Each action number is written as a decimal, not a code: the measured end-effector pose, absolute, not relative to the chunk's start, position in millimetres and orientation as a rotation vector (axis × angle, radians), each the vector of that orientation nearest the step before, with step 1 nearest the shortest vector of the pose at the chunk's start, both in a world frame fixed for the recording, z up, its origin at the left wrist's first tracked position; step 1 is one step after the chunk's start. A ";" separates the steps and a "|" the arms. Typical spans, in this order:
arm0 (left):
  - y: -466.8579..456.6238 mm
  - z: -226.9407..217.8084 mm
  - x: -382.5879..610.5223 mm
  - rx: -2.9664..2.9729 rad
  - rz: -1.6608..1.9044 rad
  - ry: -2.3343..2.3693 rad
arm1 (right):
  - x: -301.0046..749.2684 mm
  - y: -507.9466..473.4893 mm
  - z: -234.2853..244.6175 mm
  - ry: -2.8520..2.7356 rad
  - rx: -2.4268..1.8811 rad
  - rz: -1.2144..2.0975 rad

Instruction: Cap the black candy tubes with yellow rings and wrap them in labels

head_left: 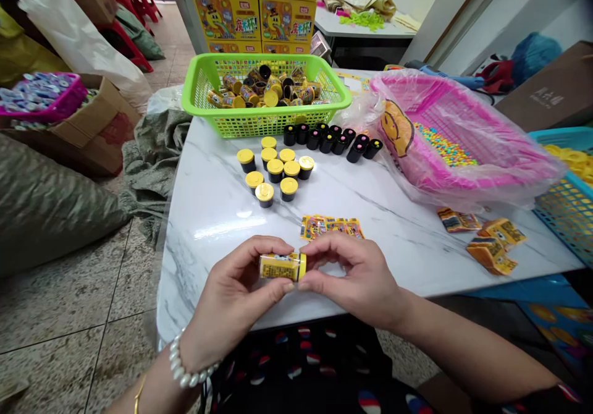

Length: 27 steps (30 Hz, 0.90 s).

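A small cup in a printed yellow sleeve (279, 267) lies sideways between my hands, its yellow lid facing right. My left hand (243, 284) wraps the sleeved body, thumb below and fingers above. Pinching the lid end is my right hand (352, 275), its thumb and fingers closed on the rim. Just beyond my right fingers lie flat printed sleeves (331, 227), partly covered by the hand. Farther up the table stand several black cups with yellow lids (275, 170). Behind them are several black cups (327, 142) with pink or yellow pieces on top.
A green basket (222, 123) of wrapped cups stands at the back. To the right sit a pink basket (500, 182) lined with plastic, holding colourful candies, and a blue basket (558, 222) of yellow lids. Folded sleeve stacks (493, 247) lie near the right edge. Sacks (50, 210) lean at left.
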<state>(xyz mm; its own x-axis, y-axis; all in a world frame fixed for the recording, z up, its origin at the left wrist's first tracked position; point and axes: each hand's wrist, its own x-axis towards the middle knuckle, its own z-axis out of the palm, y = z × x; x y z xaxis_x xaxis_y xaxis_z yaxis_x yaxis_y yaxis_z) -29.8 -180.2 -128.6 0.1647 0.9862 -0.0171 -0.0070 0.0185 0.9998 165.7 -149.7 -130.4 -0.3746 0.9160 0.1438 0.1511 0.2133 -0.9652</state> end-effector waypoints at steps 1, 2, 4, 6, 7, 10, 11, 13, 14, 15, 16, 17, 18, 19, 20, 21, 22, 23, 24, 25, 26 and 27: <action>-181.0 -128.7 -29.2 1.360 1.099 1.095 | 165.5 -149.1 -130.1 -1.615 -1.042 1.402; -181.7 -129.1 -29.0 1.448 1.110 1.096 | 165.2 -148.3 -129.7 -1.515 -1.077 1.570; -182.9 -130.4 -29.2 1.568 1.104 1.089 | 164.1 -146.9 -129.4 -1.331 -1.132 1.842; -183.6 -131.4 -29.5 1.610 1.081 1.095 | 163.3 -146.8 -130.2 -1.234 -1.148 1.967; -183.8 -131.6 -29.5 1.616 1.063 1.104 | 163.2 -147.6 -131.1 -1.232 -1.145 1.960; -184.0 -131.6 -29.5 1.536 0.988 1.122 | 164.0 -151.9 -134.2 -1.382 -1.103 1.749; -183.9 -131.5 -29.8 1.466 0.970 1.115 | 164.5 -153.3 -135.0 -1.449 -1.084 1.659; -183.4 -131.5 -30.4 1.287 0.957 1.097 | 165.4 -154.8 -136.1 -1.553 -1.031 1.519; -182.9 -131.5 -30.6 1.201 0.953 1.093 | 165.7 -154.9 -136.4 -1.588 -1.001 1.464; -182.3 -131.4 -30.6 1.133 0.943 1.097 | 165.9 -154.6 -136.8 -1.618 -0.972 1.411; -181.6 -131.4 -30.3 1.083 0.927 1.110 | 165.9 -154.1 -137.2 -1.649 -0.949 1.354; -181.1 -131.3 -29.6 1.049 0.911 1.130 | 165.8 -153.4 -137.7 -1.678 -0.932 1.298; -180.8 -131.3 -28.7 1.029 0.899 1.148 | 165.6 -152.7 -138.5 -1.694 -0.929 1.252; -180.8 -131.5 -27.6 1.024 0.897 1.160 | 165.3 -151.9 -139.3 -1.686 -0.946 1.241; -181.4 -131.9 -26.6 1.038 0.907 1.166 | 165.0 -151.3 -140.2 -1.650 -0.980 1.280; -182.4 -132.6 -25.8 1.072 0.931 1.169 | 164.8 -150.7 -141.1 -1.589 -1.027 1.369; -183.7 -133.6 -25.4 1.128 0.962 1.174 | 164.7 -150.2 -141.9 -1.513 -1.075 1.487; -185.2 -134.8 -25.5 1.199 0.989 1.183 | 164.9 -149.9 -142.5 -1.439 -1.116 1.612; -186.6 -136.0 -26.0 1.276 1.007 1.195 | 165.2 -149.9 -142.8 -1.380 -1.143 1.717; -187.8 -137.1 -26.9 1.347 1.013 1.210 | 165.8 -150.2 -142.8 -1.348 -1.148 1.787; -188.6 -137.9 -27.8 1.402 1.009 1.222 | 166.6 -150.7 -142.4 -1.345 -1.137 1.806; -188.9 -138.3 -28.6 1.440 0.994 1.224 | 167.6 -151.4 -141.7 -1.372 -1.124 1.771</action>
<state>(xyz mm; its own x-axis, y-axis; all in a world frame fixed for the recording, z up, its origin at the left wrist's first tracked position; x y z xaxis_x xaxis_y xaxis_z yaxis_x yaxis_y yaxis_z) -28.6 -188.9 -138.3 0.1629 0.9866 -0.0021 0.1997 -0.0309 0.9794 167.6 -151.4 -141.7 -0.4425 0.8621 -0.2471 0.0238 -0.2642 -0.9642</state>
